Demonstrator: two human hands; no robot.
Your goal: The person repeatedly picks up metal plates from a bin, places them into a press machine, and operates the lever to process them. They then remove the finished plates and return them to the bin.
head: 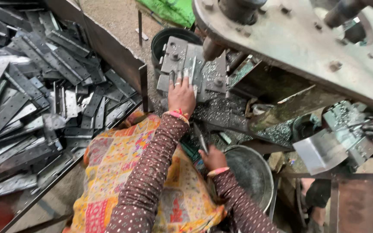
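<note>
From my head camera, my left hand (181,96) reaches forward, its fingers (178,79) spread flat on a metal hinge plate (191,69) on the press die block (175,56), steadying it there under the press frame (290,39). My right hand (212,157) pinches another thin metal strip (200,138) above the round pan (249,172), close for feeding. A bin of hinge blanks (35,95) lies at my left.

The flat strips (31,99) piled left of the press block (193,64) are grey metal, dull with some shine. The press block is rough, dusty metal. The round pan (251,172) below it is dark, matt metal. The sleeves (152,172) are soft dotted cloth.
</note>
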